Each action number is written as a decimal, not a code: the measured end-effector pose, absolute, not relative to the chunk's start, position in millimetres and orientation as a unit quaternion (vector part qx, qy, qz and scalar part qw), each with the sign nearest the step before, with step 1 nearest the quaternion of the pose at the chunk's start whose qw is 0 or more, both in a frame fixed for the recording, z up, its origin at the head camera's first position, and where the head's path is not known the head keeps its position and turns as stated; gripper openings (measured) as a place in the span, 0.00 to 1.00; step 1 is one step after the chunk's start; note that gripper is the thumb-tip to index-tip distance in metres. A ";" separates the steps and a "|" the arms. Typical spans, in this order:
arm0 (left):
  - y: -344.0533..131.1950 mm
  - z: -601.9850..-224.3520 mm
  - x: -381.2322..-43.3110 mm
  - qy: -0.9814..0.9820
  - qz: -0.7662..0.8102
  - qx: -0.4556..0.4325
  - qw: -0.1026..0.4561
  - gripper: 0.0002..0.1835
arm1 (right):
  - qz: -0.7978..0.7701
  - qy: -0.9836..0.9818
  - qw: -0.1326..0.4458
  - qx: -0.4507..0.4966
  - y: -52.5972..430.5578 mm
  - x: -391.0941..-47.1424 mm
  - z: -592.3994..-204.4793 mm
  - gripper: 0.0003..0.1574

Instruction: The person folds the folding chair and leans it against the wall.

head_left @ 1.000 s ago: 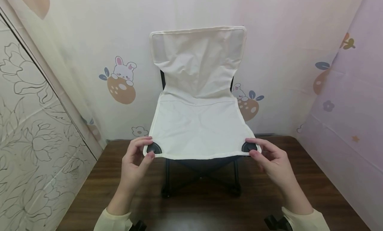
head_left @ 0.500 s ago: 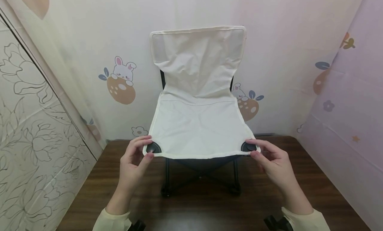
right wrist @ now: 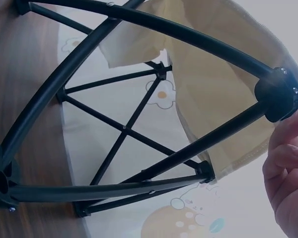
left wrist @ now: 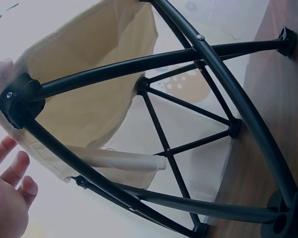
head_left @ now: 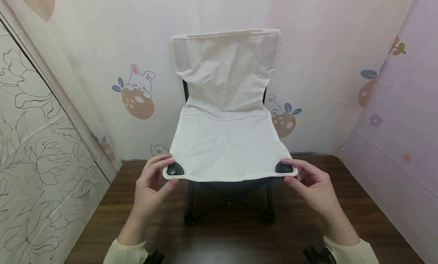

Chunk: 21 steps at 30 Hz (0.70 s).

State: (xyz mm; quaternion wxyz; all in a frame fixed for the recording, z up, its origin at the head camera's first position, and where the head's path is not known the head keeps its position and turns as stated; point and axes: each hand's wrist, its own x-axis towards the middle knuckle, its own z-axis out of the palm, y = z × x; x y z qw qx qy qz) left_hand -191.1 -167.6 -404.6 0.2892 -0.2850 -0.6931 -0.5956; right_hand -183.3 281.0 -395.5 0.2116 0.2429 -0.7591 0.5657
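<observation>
A small folding chair with a cream fabric seat [head_left: 226,150] and backrest [head_left: 226,66] stands upright in the head view. My left hand [head_left: 150,188] is at its front left corner, fingertips by the black corner patch [head_left: 175,169] and the thumb apart below the edge. In the left wrist view, its fingers spread beside a black joint [left wrist: 21,101]. At the front right corner, my right hand [head_left: 313,184] has its index fingertip at the other black patch [head_left: 284,167], thumb just under the edge. The right wrist view shows those fingers loosely bent beside another joint [right wrist: 280,94].
Crossed black tube legs [left wrist: 139,64] support the seat, with feet on a dark wooden table [head_left: 226,241]. Behind hangs a pale curtain [head_left: 318,85] printed with rabbits. A flower-patterned panel [head_left: 37,153] stands at left, and another curtain [head_left: 393,142] at right.
My left thumb has come down off the front left corner, and the left hand has shifted slightly left. The right thumb has dropped a little below the edge. The chair stays put.
</observation>
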 end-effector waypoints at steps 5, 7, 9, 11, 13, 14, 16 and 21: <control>-172.5 -403.3 -191.9 -0.720 -0.560 -0.289 0.291 0.30 | 0.523 -0.781 0.230 0.252 280.8 -184.4 -395.2 0.37; -174.3 -402.3 -191.7 -0.729 -0.552 -0.283 0.288 0.30 | 0.504 -0.788 0.239 0.260 281.3 -184.8 -394.5 0.38; -175.7 -401.3 -191.2 -0.738 -0.546 -0.273 0.287 0.29 | 0.490 -0.792 0.248 0.265 281.3 -184.7 -393.4 0.39; -176.6 -400.4 -190.8 -0.745 -0.544 -0.262 0.284 0.28 | 0.481 -0.793 0.257 0.271 281.4 -184.7 -392.7 0.39; -177.2 -399.9 -190.6 -0.748 -0.543 -0.257 0.283 0.27 | 0.474 -0.794 0.264 0.275 281.4 -184.7 -392.3 0.40; -177.3 -399.6 -190.5 -0.748 -0.544 -0.257 0.280 0.27 | 0.476 -0.792 0.265 0.274 281.0 -184.5 -391.8 0.40; -177.3 -399.2 -190.5 -0.743 -0.551 -0.263 0.273 0.27 | 0.479 -0.791 0.265 0.273 280.6 -184.3 -391.0 0.40; -177.1 -399.9 -191.5 -0.729 -0.566 -0.284 0.260 0.28 | 0.498 -0.787 0.244 0.268 279.2 -183.4 -390.5 0.40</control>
